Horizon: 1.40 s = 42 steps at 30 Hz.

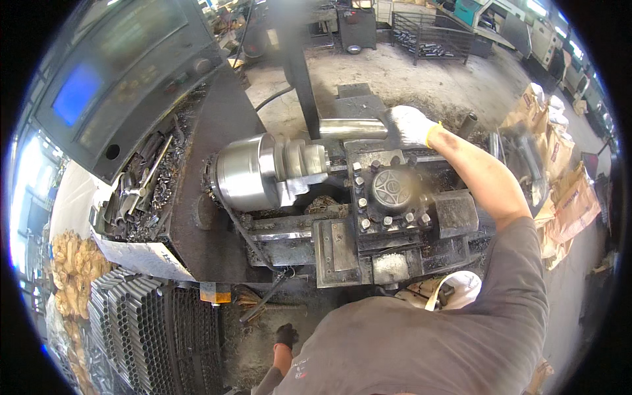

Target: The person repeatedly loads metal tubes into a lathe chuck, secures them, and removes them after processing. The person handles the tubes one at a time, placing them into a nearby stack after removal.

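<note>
Head view: right hand [409,126] in a white glove, fingers wrapped around the end of a shiny steel tube [352,128] lying behind the lathe chuck [253,171], just above the tool post [393,189]. Left hand [286,336] (dark glove) hanging low near the floor, grip impossible to tell. Risk judged: glove snagged if the chuck turns, or tube knocked against the tool post.

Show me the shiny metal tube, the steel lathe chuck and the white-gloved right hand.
shiny metal tube [349,128], head view, middle of its length
steel lathe chuck [245,172], head view, round side
white-gloved right hand [409,125], head view, back of glove
</note>
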Tool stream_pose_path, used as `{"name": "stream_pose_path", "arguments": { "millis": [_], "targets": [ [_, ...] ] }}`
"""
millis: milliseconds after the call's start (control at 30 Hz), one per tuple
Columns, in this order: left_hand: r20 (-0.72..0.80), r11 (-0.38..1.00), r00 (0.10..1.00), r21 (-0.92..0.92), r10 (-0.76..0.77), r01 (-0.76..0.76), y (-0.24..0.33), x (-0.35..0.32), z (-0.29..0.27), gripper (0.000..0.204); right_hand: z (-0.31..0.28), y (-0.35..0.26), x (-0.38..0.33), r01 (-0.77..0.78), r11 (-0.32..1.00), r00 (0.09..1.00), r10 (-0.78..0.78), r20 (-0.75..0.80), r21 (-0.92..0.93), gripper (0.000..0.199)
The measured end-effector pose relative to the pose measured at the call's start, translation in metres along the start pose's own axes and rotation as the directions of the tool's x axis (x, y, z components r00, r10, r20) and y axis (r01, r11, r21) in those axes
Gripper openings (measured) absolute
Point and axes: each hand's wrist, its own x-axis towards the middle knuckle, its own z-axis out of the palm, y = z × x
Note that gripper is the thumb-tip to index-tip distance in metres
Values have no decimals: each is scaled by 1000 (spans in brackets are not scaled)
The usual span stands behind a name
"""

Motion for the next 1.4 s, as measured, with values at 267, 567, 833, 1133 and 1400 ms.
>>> {"name": "stream_pose_path", "arguments": {
  "millis": [267,567,833,1133,1400],
  "targets": [
    [-440,721,845,-686,-304,-97,-31,28,-74,31,94,53,33,3,1000,938,6,347,-27,52],
    [-464,-32,786,-854,-409,-520,74,-42,-219,55,129,57,53,89,966,900,-183,395,243,28],
    [-299,-52,923,-946,-241,-320,100,-64,-261,43,113,-10,92,144,965,898,-220,381,218,56],
    [-495,158,735,-862,-464,-481,113,-39,-239,25,68,-88,82,-49,923,967,-51,248,382,108],
    [-930,851,193,-365,-313,-377,198,-97,-246,38,-1,-34,-102,-145,799,780,455,-429,584,60]
  ]
}}
